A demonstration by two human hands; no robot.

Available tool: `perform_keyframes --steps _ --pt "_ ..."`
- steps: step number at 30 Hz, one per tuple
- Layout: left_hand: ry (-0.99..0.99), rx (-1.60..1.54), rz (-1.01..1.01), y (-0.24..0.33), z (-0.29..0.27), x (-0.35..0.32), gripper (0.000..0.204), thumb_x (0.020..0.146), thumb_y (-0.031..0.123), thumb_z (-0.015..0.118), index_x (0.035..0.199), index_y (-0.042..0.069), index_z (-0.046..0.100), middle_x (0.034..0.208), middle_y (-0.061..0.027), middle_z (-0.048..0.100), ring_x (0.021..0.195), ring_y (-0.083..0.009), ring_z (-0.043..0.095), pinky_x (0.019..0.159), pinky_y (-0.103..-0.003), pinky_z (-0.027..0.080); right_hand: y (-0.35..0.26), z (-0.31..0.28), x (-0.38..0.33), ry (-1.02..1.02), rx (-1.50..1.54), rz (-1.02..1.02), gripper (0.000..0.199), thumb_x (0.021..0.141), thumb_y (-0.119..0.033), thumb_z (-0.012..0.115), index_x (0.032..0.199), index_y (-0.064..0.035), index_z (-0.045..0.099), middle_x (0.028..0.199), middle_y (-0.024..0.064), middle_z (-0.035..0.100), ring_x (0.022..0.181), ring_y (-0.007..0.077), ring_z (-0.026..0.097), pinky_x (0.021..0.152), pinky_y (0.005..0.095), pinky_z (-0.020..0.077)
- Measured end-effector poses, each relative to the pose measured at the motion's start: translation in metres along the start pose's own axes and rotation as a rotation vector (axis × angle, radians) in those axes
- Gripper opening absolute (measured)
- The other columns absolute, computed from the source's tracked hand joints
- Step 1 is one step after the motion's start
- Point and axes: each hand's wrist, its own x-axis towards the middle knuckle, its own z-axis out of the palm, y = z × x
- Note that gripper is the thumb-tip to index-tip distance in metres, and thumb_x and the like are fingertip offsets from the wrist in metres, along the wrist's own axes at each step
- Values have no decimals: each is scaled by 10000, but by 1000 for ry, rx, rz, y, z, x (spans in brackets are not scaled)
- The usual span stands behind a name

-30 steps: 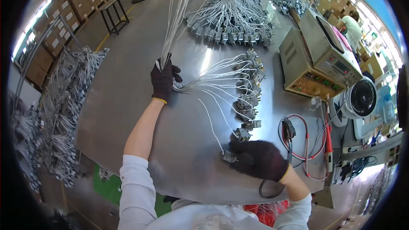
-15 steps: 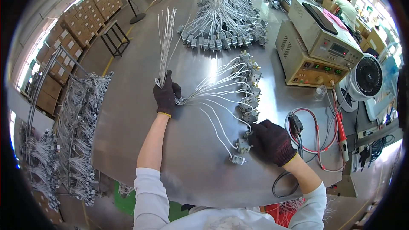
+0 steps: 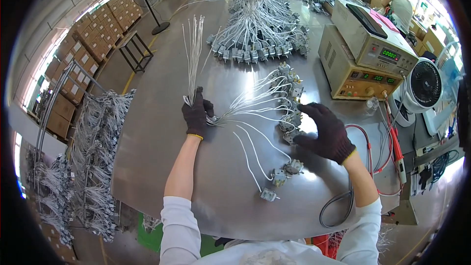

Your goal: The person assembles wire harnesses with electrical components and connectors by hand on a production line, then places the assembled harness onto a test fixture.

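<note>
My left hand [image 3: 197, 116], in a dark knit glove, is closed around a bundle of white cables [image 3: 194, 64]. Their thin free ends stand up above the fist. From its other side the cables [image 3: 245, 105] fan out to the right toward a column of grey plugs [image 3: 287, 93] with metal pins. Three more grey plugs [image 3: 279, 177] lie apart from the column, nearer to me. My right hand [image 3: 327, 135], gloved too, hovers at the column's right side with thumb and fingers spread. Whether its fingertips touch the plugs I cannot tell.
A large heap of cabled plugs [image 3: 250, 39] lies at the table's far side. Two stacked test instruments [image 3: 360, 64], a red test probe [image 3: 396, 142] and a small fan [image 3: 423, 86] stand right. Cable bundles hang on a rack [image 3: 100, 152] at left. A person [image 3: 400, 7] sits far right.
My right hand has moved away from me, up along the column, and its fingers have spread. A plug it covered now shows with the nearer ones. The upper instrument's display now shows lit green digits.
</note>
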Motion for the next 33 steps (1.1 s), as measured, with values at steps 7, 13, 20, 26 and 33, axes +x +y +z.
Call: perform_keyframes --steps 7,13,20,26,33 --pt "12 2 -5 -2 9 -1 277 1101 277 683 1246 48 740 642 -62 640 463 -147 562 435 -321 424 2 37 -3 -294 486 213 739 853 -348 912 1473 -117 582 1287 206 700 1154 396 719 1011 459 589" --pt "-4 -17 8 -4 3 1 331 1082 308 699 1285 49 736 696 -49 663 523 -138 592 494 -312 460 -58 22 -23 -242 -105 -173 432 905 -303 791 1299 -164 681 1057 110 672 834 323 706 679 471 577" --pt "-12 -12 43 -2 5 1 308 1093 273 680 1299 51 733 701 -54 668 526 -144 598 498 -316 470 -69 14 -38 -410 82 171 463 919 -451 787 1215 -106 703 1089 168 706 883 338 753 781 451 613" --pt "3 -4 -2 -2 0 5 315 1092 267 673 1303 40 727 713 -59 678 521 -150 603 497 -317 473 -46 -3 -17 -529 322 14 534 950 -500 769 1294 -93 737 1091 202 779 934 361 782 838 463 620" --pt "8 -29 -3 -3 3 2 329 1086 274 673 1320 48 719 709 -60 672 520 -151 600 496 -322 472 -7 24 6 -294 95 364 473 953 -329 817 1351 -98 707 1068 168 797 922 292 790 825 417 616"
